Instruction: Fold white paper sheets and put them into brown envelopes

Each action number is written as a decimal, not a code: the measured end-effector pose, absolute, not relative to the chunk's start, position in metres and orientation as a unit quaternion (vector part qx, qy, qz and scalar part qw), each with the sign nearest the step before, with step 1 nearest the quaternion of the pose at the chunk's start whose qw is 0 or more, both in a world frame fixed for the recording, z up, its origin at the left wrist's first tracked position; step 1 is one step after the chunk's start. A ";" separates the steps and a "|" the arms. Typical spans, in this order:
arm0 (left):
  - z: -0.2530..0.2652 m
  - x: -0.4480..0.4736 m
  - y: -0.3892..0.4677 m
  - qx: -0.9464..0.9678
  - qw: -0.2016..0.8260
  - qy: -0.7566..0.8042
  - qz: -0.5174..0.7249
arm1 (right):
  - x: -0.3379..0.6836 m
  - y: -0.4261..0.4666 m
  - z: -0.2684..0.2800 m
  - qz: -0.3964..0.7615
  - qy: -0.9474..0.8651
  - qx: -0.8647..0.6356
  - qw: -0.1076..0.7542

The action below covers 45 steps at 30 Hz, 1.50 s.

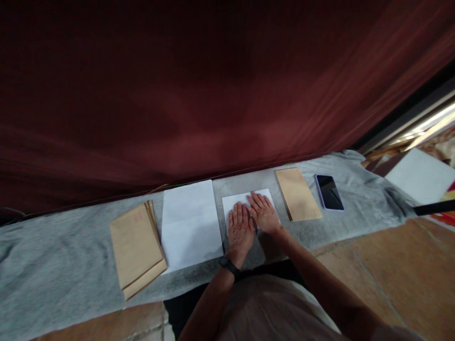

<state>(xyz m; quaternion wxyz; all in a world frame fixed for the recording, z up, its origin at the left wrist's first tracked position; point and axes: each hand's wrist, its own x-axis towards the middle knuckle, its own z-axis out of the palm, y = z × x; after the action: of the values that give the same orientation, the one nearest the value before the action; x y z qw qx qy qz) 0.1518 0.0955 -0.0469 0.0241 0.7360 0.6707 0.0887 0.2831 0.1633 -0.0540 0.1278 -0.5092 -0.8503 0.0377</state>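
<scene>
Brownish shirt (270, 308) of mine is nearest, then my black watch (228, 265). My left hand (241, 229) and right hand (263, 214) lie open and flat, side by side, on the smaller white paper (236, 198), between a larger white sheet (188, 227) and brown envelopes (298, 194); a phone (330, 192) is further right. Behind, dark red cloth (213, 118) hangs.

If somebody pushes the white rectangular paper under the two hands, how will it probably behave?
The white rectangular paper is probably light and floppy, since it looks thin. It may buckle while the left hand and right hand rest flat on it. The wrinkled grey fabric beneath might limit sliding.
</scene>
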 end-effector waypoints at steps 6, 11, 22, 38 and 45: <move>-0.049 0.158 0.103 0.705 0.027 0.697 0.128 | 0.300 0.166 -0.064 0.004 -0.821 -0.556 0.133; -0.047 0.162 0.124 0.738 0.057 0.659 0.129 | 0.299 0.166 -0.065 0.003 -0.823 -0.553 0.128; -0.054 0.132 0.123 0.670 0.021 0.727 0.147 | 0.296 0.166 -0.062 0.007 -0.814 -0.561 0.152; -0.049 0.132 0.122 0.673 0.037 0.726 0.139 | 0.284 0.160 -0.063 0.023 -0.807 -0.572 0.143; -0.041 0.134 0.123 0.664 0.057 0.732 0.141 | 0.303 0.164 -0.065 0.010 -0.798 -0.585 0.144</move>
<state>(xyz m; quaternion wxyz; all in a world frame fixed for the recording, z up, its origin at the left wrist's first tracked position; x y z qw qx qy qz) 0.1335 0.1227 -0.0409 0.0566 0.6637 0.7323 0.1414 0.3032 0.1642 -0.0653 0.1436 -0.5851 -0.7981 0.0099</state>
